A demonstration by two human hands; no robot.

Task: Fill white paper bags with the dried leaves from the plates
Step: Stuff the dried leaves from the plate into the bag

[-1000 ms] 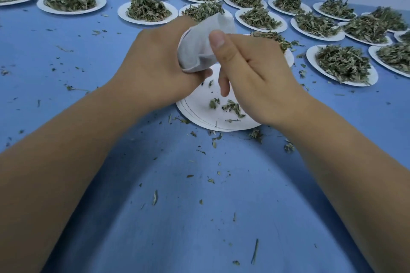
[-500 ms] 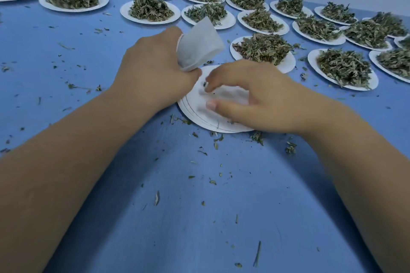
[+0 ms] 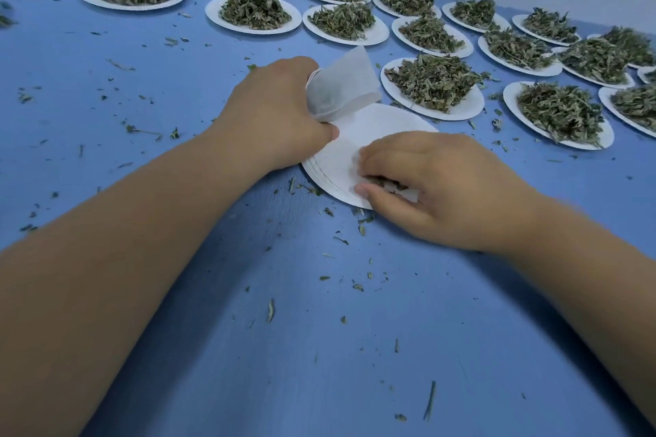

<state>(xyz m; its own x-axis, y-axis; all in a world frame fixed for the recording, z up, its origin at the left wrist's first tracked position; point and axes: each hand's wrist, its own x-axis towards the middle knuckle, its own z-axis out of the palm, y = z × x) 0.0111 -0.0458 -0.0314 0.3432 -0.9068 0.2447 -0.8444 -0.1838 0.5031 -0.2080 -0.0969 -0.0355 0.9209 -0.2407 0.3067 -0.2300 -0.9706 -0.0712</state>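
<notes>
The left hand (image 3: 273, 117) is gripping a thin white paper bag (image 3: 342, 85), bunched up just over the far-left edge of the nearly bare round white paper plate (image 3: 372, 124). The right hand (image 3: 451, 184) sits on that plate's near edge, fingers curled in, pinching a small clump of dried green leaves (image 3: 381, 183).

Risky bits imo: the pinch is tiny and crumbly, so it'll probably shed onto the blue table (image 3: 319, 348). I can't tell how open the bag's mouth is; if it's squished, leaves miss. The heaped plate of leaves (image 3: 433, 85) just beyond could also get bumped.
</notes>
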